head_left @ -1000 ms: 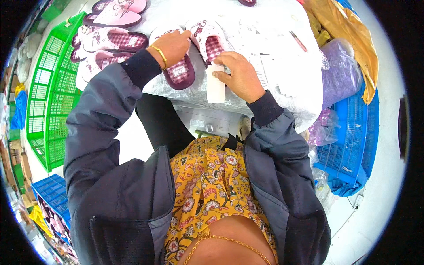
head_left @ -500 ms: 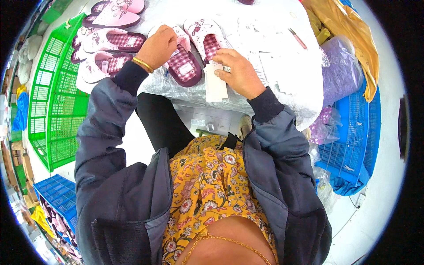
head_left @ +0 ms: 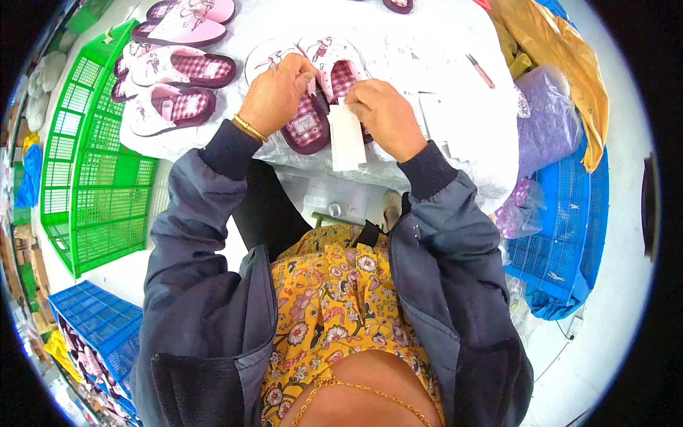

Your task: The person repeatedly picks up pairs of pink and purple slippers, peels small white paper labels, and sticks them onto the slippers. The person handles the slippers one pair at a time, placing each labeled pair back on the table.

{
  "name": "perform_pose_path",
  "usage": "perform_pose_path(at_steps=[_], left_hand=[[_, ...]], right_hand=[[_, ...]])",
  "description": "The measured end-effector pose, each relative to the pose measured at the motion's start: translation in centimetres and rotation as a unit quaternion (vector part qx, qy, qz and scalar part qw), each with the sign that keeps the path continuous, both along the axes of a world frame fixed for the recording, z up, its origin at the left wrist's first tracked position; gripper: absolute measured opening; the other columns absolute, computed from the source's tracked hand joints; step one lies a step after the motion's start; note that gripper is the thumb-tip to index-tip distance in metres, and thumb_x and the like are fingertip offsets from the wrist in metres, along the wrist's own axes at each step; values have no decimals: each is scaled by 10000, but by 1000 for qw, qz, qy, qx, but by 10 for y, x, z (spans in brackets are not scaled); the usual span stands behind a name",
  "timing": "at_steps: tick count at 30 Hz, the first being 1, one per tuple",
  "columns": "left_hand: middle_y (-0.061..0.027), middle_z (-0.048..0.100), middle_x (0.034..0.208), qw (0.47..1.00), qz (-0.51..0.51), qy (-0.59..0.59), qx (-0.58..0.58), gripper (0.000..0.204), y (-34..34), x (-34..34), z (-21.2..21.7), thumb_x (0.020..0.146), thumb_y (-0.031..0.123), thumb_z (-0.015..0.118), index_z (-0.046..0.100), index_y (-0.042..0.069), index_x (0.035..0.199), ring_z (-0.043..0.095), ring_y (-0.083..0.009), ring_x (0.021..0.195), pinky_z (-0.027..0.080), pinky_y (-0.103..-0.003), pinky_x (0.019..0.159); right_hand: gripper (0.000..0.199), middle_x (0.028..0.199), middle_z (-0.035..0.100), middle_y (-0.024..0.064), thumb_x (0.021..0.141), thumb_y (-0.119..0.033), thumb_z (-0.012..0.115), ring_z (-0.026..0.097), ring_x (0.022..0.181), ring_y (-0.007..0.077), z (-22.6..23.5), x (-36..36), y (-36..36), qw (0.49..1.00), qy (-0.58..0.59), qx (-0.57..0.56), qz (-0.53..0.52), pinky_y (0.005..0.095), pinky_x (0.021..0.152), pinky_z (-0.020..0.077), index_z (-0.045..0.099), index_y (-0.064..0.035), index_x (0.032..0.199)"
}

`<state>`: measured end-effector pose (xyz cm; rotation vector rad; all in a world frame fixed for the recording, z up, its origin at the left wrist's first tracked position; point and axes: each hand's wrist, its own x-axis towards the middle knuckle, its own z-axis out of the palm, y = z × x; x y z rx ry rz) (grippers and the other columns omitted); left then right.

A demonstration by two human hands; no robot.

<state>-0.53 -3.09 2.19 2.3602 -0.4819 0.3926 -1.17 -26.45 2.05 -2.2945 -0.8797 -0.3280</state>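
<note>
Hands apart, the right hand pinches white tags; the left hand, grip unclear, should steady the left slipper.

Pinching white tags in the right hand by the right slipper, holding the left hand over the left slipper, right of a green crate.

Bright, even light, white tabletop washed out, faint shadows, curved fisheye edges, black corners, bluish rim fringe
</note>
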Motion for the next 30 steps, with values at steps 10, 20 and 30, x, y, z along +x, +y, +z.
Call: perform_pose_path(at_steps=[10, 20, 30], left_hand=[[8, 624, 824, 925, -98, 246, -272, 108, -15, -3, -6, 965, 63, 560, 631, 12, 1029, 554, -55, 638, 446, -213, 575], [23, 605, 888, 886, -155, 275, -340, 116, -10, -1, -16, 951, 36, 582, 600, 24, 1064, 542, -44, 694, 453, -197, 630], [34, 565, 871, 903, -168, 272, -288, 79, -8, -3, -11, 933, 18, 586, 585, 32, 1010, 515, -29, 699, 431, -195, 617]], right_hand=[[134, 836, 699, 48, 878, -74, 700, 608, 725, 80, 0, -1, 8, 951, 220, 219, -10, 247, 655, 497, 685, -7, 993], [162, 849, 709, 72, 869, -42, 704, 644, 750, 76, -1, 3, 24, 925, 269, 267, -27, 237, 670, 530, 641, 2, 1012], [196, 854, 721, 97, 855, -54, 717, 677, 762, 105, 2, 3, 23, 940, 268, 208, -27, 252, 670, 540, 636, -7, 1027]])
